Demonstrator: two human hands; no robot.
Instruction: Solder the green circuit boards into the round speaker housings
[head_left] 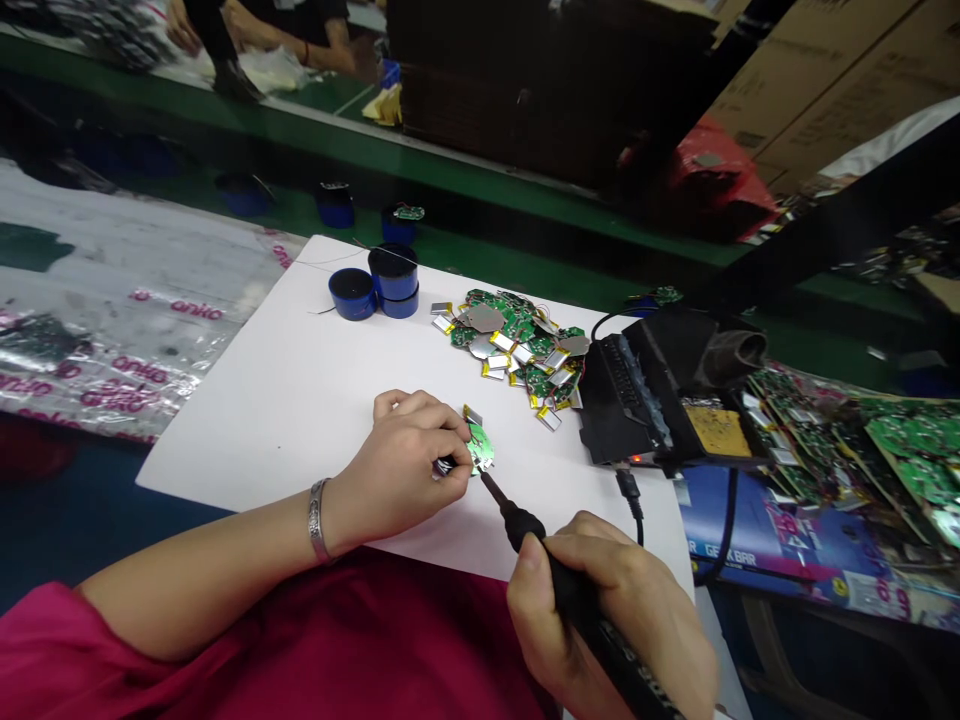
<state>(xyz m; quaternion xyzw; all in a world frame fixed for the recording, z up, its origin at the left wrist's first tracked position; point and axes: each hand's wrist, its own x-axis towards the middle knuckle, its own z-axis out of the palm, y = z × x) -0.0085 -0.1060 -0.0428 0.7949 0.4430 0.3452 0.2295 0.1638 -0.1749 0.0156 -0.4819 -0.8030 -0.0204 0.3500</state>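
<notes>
My left hand rests on a white sheet, its fingers pinched on a small green circuit board with a silver battery attached. A metal bracelet circles that wrist. My right hand is wrapped around the black handle of a soldering iron. The iron's tip points up-left and touches the lower edge of the board.
A heap of green circuit boards with batteries lies at the sheet's far side. Blue round cases stand at its back. A black soldering station sits to the right, trays of boards beyond it. Another person's arms show far off.
</notes>
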